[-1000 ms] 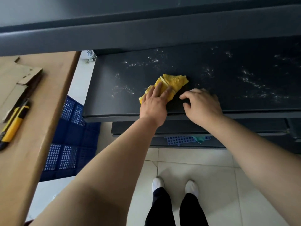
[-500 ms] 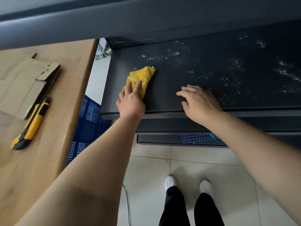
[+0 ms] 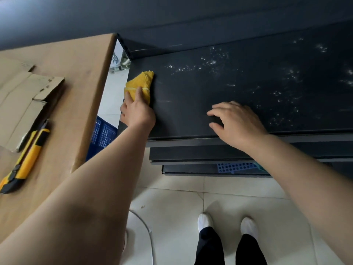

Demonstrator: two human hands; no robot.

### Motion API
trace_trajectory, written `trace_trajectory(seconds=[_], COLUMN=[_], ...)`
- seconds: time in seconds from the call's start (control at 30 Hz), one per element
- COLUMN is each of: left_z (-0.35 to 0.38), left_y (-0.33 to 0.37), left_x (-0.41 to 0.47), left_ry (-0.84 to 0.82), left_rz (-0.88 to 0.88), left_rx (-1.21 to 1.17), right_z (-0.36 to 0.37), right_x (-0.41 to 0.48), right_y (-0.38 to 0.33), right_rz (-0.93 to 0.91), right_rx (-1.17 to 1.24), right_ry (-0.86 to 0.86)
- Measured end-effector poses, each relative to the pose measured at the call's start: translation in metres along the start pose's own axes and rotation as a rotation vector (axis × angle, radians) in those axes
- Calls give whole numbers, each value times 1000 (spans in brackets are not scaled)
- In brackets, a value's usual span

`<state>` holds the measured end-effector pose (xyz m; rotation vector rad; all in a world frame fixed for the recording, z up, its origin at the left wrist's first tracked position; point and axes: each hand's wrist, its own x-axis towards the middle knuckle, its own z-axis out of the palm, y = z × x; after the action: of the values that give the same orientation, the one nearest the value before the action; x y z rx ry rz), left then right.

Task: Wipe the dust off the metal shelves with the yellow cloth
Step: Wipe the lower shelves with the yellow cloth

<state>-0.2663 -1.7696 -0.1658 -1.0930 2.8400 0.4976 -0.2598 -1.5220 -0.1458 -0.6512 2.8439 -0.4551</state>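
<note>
A dark metal shelf (image 3: 191, 104) runs across the upper right, with white dust specks (image 3: 206, 64) along its back and right part. A folded yellow cloth (image 3: 142, 83) lies at the shelf's far left edge. My left hand (image 3: 137, 111) presses flat on the cloth's near end, fingers over it. My right hand (image 3: 236, 123) rests on the shelf near its front edge, fingers spread and curled, holding nothing. The strip of shelf between my hands looks free of specks.
A wooden table (image 3: 72, 77) stands left of the shelf, bearing flattened cardboard (image 3: 23, 96) and a yellow utility knife (image 3: 24, 161). A blue plastic crate (image 3: 103, 134) sits in the gap below. Lower shelves (image 3: 191, 153) jut out underneath. My feet stand on a tiled floor (image 3: 172, 207).
My left hand has slid the cloth leftward along the shelf to its left edge. My right hand has stayed near the front edge. The view has shifted left.
</note>
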Motion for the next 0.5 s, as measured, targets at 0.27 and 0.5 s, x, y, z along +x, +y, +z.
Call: trace_trajectory(seconds=[0.27, 0.5], left_z=[-4, 9], left_y=[23, 72], left_x=[44, 31], left_ry=[-46, -84], left_rz=[18, 143], left_rx=[-51, -57], right_z=[-1, -1], right_x=[2, 3], right_y=[16, 16], right_rz=[-15, -20], right_rx=[4, 28], right_ry=[0, 0])
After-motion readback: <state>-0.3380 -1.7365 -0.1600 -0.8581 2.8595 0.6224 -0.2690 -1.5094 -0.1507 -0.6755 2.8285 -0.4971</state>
